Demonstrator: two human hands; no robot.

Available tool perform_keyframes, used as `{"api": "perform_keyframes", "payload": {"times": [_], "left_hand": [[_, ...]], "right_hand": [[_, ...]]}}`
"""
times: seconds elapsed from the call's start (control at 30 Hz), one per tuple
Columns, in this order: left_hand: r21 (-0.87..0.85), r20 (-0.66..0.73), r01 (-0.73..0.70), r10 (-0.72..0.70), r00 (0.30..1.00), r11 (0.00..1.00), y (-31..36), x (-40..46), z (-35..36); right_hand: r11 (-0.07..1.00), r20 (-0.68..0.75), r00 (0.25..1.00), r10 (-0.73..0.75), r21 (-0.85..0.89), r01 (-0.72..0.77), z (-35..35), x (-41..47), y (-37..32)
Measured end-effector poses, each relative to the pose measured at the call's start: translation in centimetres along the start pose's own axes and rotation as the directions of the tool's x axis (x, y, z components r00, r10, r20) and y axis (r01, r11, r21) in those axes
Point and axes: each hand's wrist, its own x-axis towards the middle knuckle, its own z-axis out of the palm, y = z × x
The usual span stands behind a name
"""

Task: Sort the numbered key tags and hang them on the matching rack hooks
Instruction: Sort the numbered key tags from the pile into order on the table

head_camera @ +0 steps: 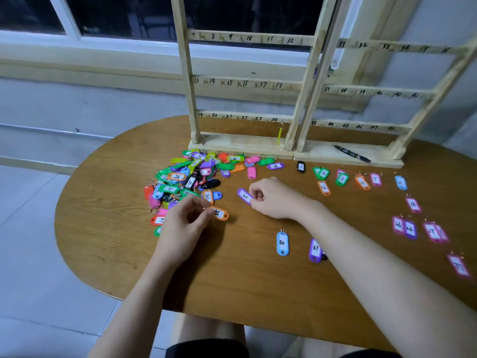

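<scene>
A heap of coloured numbered key tags (pixel 191 177) lies on the wooden table (pixel 108 228) in front of the wooden rack (pixel 242 83) with numbered hooks. My left hand (pixel 184 228) pinches an orange tag (pixel 220 213) by its ring end at the heap's near edge. My right hand (pixel 273 198) pinches a purple tag (pixel 244 195) just right of the heap. A single yellow tag (pixel 280 135) hangs on the rack under hook 24. Sorted tags lie singly and in pairs to the right: a black tag 1 (pixel 300 166), a blue tag 30 (pixel 282 242), a purple tag 31 (pixel 315 250).
A second rack section (pixel 382 91) with hooks 31 to 48 stands at the right. A black marker pen (pixel 352 153) lies on its base. More sorted tags, among them pink ones (pixel 413 204), spread toward the table's right edge. A window and wall are behind the racks.
</scene>
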Motion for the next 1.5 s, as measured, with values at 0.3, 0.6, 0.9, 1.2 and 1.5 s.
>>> {"api": "perform_keyframes", "payload": {"times": [0.3,0.6,0.9,1.2,1.5], "left_hand": [[0.308,-0.038,-0.091,0.107,0.994,0.947,-0.1,-0.5,0.8],[0.038,0.090,-0.010,0.007,0.996,0.999,3.9,1.9,7.5],[0.032,0.307,-0.044,0.032,0.951,0.999,8.5,6.6,16.7],[0.079,0.396,-0.012,-0.020,0.918,0.997,9.1,9.0,22.4],[0.221,0.472,-0.178,0.054,0.880,0.959,10.9,9.4,25.2]], "right_hand": [[0.968,-0.104,0.983,0.150,0.219,-0.124,-1.4,-6.3,4.1],[0.812,-0.351,0.829,0.436,0.551,-0.193,-4.7,-12.0,10.7],[0.750,-0.458,0.622,0.635,0.558,-0.355,-9.1,-12.8,17.9],[0.727,-0.459,0.568,0.683,0.348,-0.592,-11.4,-9.4,21.7],[0.749,-0.433,0.625,0.649,0.224,-0.623,-11.9,-9.2,22.7]]}}
